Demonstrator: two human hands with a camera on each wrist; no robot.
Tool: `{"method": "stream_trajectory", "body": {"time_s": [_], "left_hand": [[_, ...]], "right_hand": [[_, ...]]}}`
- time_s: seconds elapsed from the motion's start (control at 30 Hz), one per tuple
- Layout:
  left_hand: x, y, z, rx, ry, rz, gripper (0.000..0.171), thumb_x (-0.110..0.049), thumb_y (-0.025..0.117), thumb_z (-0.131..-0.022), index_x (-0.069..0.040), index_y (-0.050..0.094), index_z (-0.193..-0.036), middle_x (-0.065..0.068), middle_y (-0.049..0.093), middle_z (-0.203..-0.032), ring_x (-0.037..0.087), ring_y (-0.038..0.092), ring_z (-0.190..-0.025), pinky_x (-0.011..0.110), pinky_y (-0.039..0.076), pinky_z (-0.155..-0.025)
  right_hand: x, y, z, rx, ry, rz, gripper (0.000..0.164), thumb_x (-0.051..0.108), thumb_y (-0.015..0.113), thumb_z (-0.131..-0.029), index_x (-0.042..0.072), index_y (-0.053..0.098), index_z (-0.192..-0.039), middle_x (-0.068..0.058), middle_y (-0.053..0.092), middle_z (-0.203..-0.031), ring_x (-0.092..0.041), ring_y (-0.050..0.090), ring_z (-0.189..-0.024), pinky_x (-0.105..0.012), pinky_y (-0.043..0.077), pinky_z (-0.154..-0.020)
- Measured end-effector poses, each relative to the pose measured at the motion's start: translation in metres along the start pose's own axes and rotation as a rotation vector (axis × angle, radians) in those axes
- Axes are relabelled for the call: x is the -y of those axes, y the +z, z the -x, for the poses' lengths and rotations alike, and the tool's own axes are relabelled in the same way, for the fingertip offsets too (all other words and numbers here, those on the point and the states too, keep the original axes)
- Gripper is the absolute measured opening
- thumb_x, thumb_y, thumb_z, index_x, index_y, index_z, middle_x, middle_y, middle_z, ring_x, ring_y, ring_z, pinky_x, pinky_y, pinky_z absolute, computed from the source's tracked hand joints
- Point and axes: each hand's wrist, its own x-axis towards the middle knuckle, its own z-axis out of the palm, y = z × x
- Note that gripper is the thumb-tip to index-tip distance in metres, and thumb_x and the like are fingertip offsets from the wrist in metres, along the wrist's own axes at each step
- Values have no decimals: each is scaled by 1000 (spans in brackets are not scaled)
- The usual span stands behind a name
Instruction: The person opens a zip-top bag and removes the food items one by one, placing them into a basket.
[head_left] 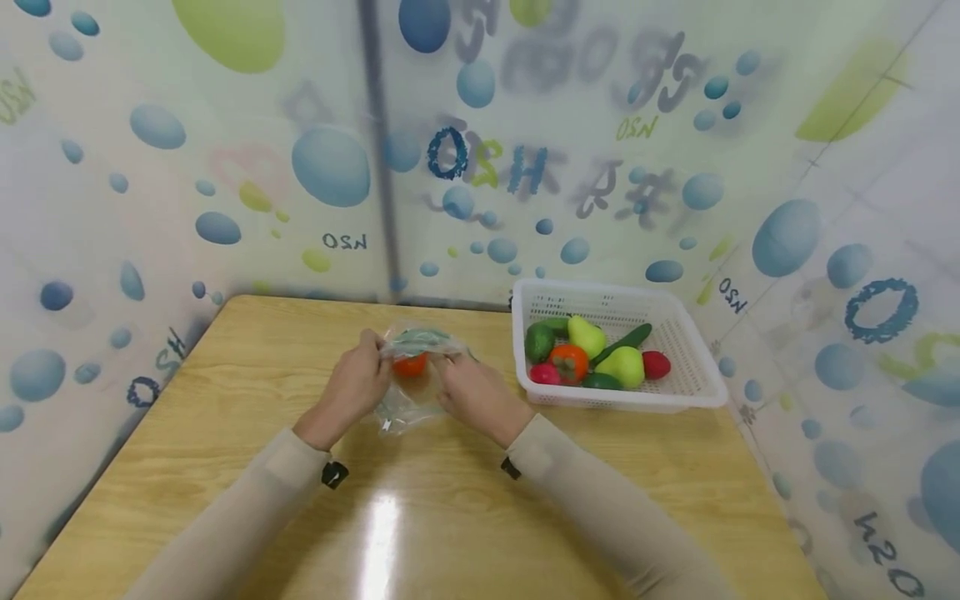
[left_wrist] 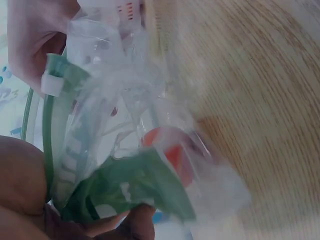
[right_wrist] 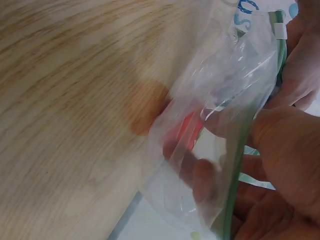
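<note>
A clear zip bag [head_left: 405,412] with a green strip along its mouth is held up over the table between both hands. Through the plastic shows a round orange-red fruit [head_left: 410,365]. My left hand [head_left: 360,375] grips the left side of the bag's mouth; in the left wrist view its fingers pinch the green printed band [left_wrist: 132,187]. My right hand [head_left: 476,392] holds the opposite side, its fingertips [right_wrist: 205,182] showing through the film close to the fruit. A white slider [left_wrist: 52,84] sits on the green strip.
A white plastic basket [head_left: 697,387] stands at the back right of the wooden table [head_left: 300,533]. In it lie an orange persimmon [head_left: 568,363], green pears [head_left: 624,367], dark green cucumbers and red pieces. Walls patterned with bubbles enclose the table's back and sides.
</note>
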Motion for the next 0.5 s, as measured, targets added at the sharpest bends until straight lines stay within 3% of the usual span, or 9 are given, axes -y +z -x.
{"method": "stream_trajectory", "body": {"time_s": [0.1, 0.17, 0.3, 0.5], "left_hand": [[2, -1, 0, 26, -21, 21, 24, -21, 43, -125, 2, 51, -127, 20, 71, -95, 24, 59, -66, 36, 47, -59], [3, -3, 0, 48, -28, 41, 25, -22, 41, -125, 2, 50, -128, 21, 73, -98, 24, 61, -67, 36, 49, -59], [3, -8, -2, 68, -29, 53, 27, -22, 40, -125, 4, 49, -130, 24, 74, -101, 26, 65, -71, 36, 52, -60], [4, -12, -4, 95, -36, 43, 27, -20, 41, -124, 6, 48, -129, 21, 68, -95, 26, 62, -70, 36, 50, -60]], "right_hand": [[0, 1, -5, -12, -16, 10, 67, 19, 87, -106, 8, 60, -166, -16, 74, -153, -28, 79, -121, -41, 73, -90], [0, 3, -10, -16, -24, 9, 60, 20, 84, -108, 4, 63, -162, -15, 79, -139, -27, 79, -117, -41, 72, -95], [-3, 7, -21, -1, -16, -45, 54, 22, 79, -112, 2, 66, -159, -14, 82, -134, -27, 79, -121, -42, 69, -104], [-7, 21, -36, -61, -69, -237, 52, 17, 79, -112, 4, 64, -161, -14, 75, -155, -31, 72, -146, -44, 56, -129]]}}
